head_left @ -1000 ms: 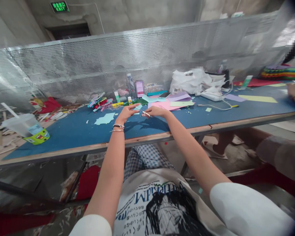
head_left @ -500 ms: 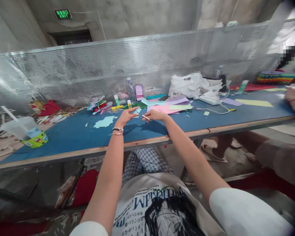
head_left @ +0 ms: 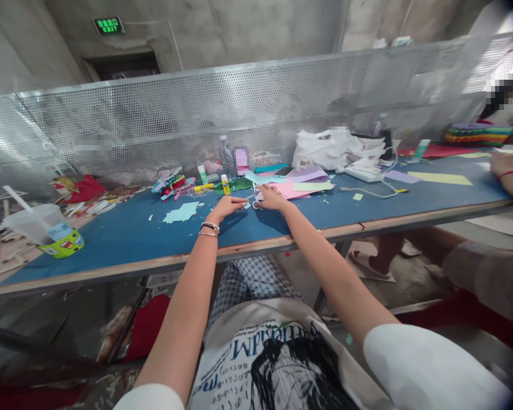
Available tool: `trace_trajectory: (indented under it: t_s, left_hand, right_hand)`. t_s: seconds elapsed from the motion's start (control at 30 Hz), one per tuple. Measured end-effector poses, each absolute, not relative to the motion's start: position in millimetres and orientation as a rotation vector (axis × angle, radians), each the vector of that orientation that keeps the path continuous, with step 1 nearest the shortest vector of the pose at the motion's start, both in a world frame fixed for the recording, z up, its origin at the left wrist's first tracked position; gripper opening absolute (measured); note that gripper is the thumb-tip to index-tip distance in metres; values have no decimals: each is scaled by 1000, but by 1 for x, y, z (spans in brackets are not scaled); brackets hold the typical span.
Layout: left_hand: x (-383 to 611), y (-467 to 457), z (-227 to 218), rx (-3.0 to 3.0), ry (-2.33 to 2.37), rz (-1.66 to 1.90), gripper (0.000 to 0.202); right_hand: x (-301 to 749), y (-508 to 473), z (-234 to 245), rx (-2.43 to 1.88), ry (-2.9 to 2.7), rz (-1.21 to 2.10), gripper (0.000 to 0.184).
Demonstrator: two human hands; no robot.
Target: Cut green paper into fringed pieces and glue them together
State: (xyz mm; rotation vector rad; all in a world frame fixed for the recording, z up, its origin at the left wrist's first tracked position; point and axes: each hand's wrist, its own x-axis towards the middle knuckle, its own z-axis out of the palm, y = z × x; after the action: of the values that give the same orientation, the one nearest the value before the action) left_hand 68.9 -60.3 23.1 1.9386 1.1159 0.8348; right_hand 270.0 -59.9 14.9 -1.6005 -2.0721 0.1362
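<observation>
My left hand (head_left: 225, 208) is over the blue table mat, its thumb and fingers pinching a small light-blue paper piece (head_left: 247, 205). Just to the right, my right hand (head_left: 271, 197) is closed on what look like white-handled scissors (head_left: 255, 204); a ring of the handle shows beside the fingers, and the blades are hard to make out. The two hands are close together. Behind them stand a yellow glue stick (head_left: 226, 185) and a pile of pink paper (head_left: 284, 189). Light-blue paper sheets (head_left: 182, 212) lie on the mat to the left of my left hand.
At the left edge stands a plastic cup with a straw (head_left: 60, 228). A white plastic bag (head_left: 320, 149), a phone (head_left: 284, 171) and a white cable (head_left: 374, 194) lie toward the back. A perforated metal screen (head_left: 248, 102) runs behind. Another person's hand (head_left: 511, 171) rests at far right.
My left hand has moved slightly right and down with the light-blue piece. My right hand has turned and shifted slightly right; the pale thing in it, earlier seen as a thin bar, now shows a ring.
</observation>
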Motion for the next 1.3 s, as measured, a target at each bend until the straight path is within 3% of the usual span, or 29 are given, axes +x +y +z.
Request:
trace_trajectory:
  t_s: [0.13, 0.27, 0.6, 0.8, 1.07, 1.3]
  left_hand:
    - [72, -62, 22, 1936, 1125, 910, 29]
    - [79, -60, 19, 1903, 1161, 975, 28]
    - [91, -53, 10, 1856, 1223, 1228, 24]
    - [92, -57, 15, 1838, 1154, 1221, 24]
    - [92, -61, 18, 1770, 960, 1137, 41]
    - [91, -61, 19, 1761, 964, 1144, 49]
  right_hand:
    - [264, -61, 4, -1757, -2219, 188, 61]
    - [257, -63, 0, -1689, -2178, 1, 44]
    - [253, -62, 4, -1428, -2169, -62, 37]
    - [256, -51, 5, -1332, -1961, 264, 27]
    - [256, -47, 7, -1060, -1659, 761, 12]
    - [254, -57, 13, -1013, -1556, 882, 9]
